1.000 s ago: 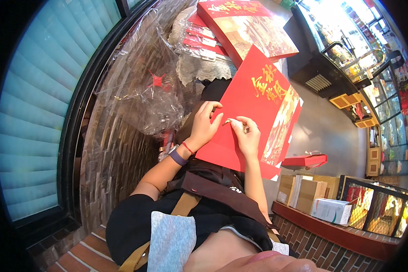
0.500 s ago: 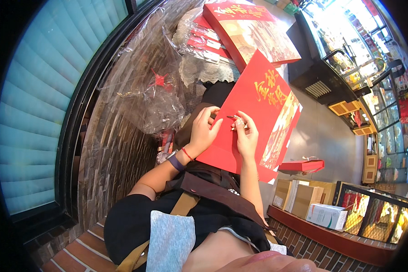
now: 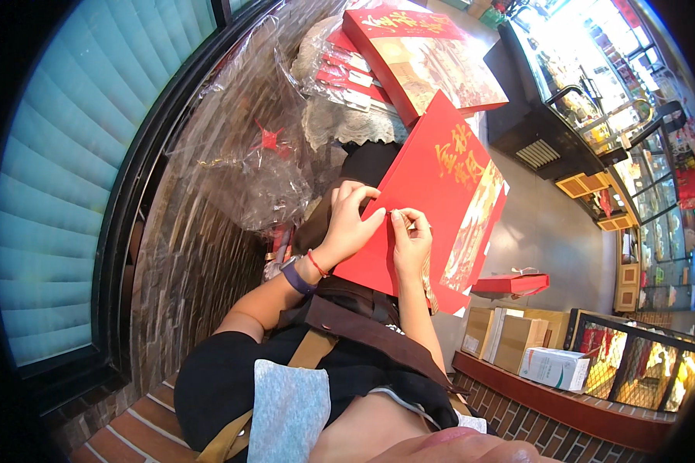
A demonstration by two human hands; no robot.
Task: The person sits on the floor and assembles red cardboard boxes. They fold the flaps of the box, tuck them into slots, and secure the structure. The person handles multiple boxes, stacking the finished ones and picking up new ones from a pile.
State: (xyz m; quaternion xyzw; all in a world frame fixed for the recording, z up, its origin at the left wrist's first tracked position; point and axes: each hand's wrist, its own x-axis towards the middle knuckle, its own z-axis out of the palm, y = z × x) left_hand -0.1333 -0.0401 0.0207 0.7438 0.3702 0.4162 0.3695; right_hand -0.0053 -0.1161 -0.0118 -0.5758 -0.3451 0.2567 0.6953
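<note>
A flat red gift bag (image 3: 409,181) with gold lettering and a pale printed scene lies tilted across my lap. My left hand (image 3: 353,220) grips its left edge, fingers curled over and thumb on the red face. Close beside that thumb, my right hand (image 3: 411,241) pinches a small dark end against the bag. A gold-brown patterned cord (image 3: 428,282) trails from the right hand down past the wrist. Whether the dark end belongs to the cord or passes into the bag is hidden by the fingertips.
Beyond the bag, a large red box (image 3: 432,65) rests on a lace-covered table (image 3: 324,123) beside flat red pieces in clear plastic. Clear plastic wrap (image 3: 262,185) hangs at left against a brick wall (image 3: 181,255). Cartons (image 3: 521,339) and a red box (image 3: 511,284) are at right.
My right hand has turned and moved slightly down and left, its fingertips now pinched near the left thumb. The cord now hangs visibly along its wrist. My left hand stays at the bag's edge.
</note>
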